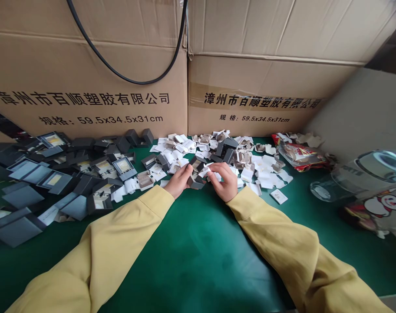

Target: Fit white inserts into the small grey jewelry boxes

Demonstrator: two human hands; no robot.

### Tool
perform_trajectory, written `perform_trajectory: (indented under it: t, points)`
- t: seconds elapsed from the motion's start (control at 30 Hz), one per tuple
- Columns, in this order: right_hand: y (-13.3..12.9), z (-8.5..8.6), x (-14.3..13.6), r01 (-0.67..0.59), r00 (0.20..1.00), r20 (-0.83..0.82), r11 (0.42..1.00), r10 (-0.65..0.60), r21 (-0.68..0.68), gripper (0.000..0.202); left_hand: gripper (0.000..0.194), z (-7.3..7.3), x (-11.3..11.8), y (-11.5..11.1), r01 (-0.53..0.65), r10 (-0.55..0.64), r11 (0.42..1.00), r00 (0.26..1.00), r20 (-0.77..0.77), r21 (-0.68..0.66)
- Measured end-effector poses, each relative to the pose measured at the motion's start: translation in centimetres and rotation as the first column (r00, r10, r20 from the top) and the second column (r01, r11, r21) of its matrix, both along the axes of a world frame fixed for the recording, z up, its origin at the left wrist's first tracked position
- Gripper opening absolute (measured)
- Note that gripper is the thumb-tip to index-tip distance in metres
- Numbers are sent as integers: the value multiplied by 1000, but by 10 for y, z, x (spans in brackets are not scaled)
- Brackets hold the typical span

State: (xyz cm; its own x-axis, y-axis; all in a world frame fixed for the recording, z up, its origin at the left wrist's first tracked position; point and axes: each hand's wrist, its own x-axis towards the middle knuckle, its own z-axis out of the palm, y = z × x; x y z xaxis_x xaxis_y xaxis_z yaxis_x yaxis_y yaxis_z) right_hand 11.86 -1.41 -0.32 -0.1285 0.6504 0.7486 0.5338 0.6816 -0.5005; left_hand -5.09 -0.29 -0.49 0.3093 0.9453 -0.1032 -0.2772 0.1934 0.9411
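Note:
My left hand is closed round a small dark grey box, which stands open at the middle of the table. My right hand is at the box's right side, thumb and forefinger pinched on a small white card piece. The lower part of that piece meets the box; whether it is still inside I cannot tell. Right behind both hands lie loose white card pieces and another dark box.
Dark grey boxes, many open, are heaped on the left of the green table. Large cartons wall off the back under a hanging black cable. A red snack bag and a clear plastic bottle are at right.

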Motion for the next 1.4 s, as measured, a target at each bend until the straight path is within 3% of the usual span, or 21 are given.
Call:
perform_trajectory:
  t: [0.13,0.3,0.47,0.73,1.0,1.13,1.4]
  points:
    - [1,-5,0,-15,987,160,1000,10,26,15,43,-4,-1,-1,45,-36,996,992,-120,74]
    - [3,-14,2,12,942,333,995,-43,95,19,46,2,-1,-2,123,-84,978,973,-217,171]
    - [2,-15,4,17,884,458,987,-90,162,23,47,3,-1,-2,173,-134,968,969,-209,181]
    - [-2,-12,3,20,901,429,994,-66,110,25,43,5,0,-5,121,-107,988,984,-143,91]
    - [0,-13,1,25,878,470,989,-92,147,20,45,6,-1,-5,186,-163,977,968,-191,109]
    - [-1,-12,1,3,890,452,994,-53,112,22,41,8,0,-5,157,-126,975,973,-194,156]
    - [-2,-11,0,-46,929,370,999,36,18,24,35,3,1,-4,53,-33,993,981,-193,101]
